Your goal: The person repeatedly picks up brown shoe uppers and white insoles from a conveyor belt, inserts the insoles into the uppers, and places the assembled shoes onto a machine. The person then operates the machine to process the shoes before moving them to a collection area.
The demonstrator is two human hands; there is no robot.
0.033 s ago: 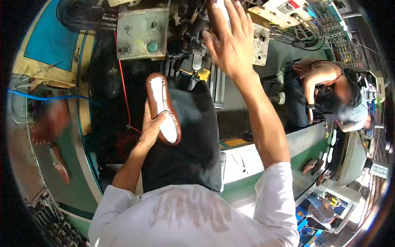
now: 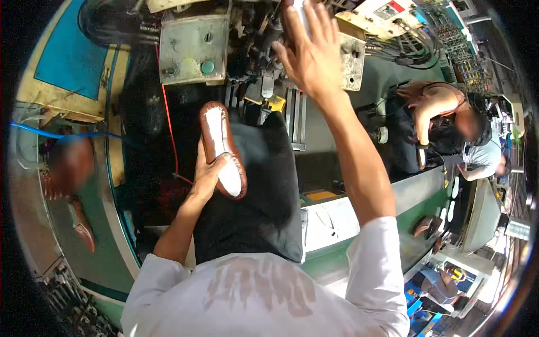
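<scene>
My left hand (image 2: 209, 175) is closed round the side of a brown leather shoe upper (image 2: 209, 133), its thumb lying across the white sole side. This shoe is held upside down above my dark trousers, with gathered leather along the edge of its white bottom. My right hand (image 2: 315, 59) reaches to the machine (image 2: 255, 42) at the top of the view, fingers stretched and spread. It lies against a second brown shoe (image 2: 289, 21) with a white bottom, partly hidden by the hand and cut off by the top edge.
A control box (image 2: 193, 48) with a green button hangs left of the machine. A red cord (image 2: 168, 123) runs down beside it. More brown shoes (image 2: 83, 227) lie on the green belt at left. At right, another person (image 2: 438, 109) bends over near a second green belt (image 2: 387, 222).
My right hand has shifted very slightly left at the machine. The shoe in my left hand stays in nearly the same place.
</scene>
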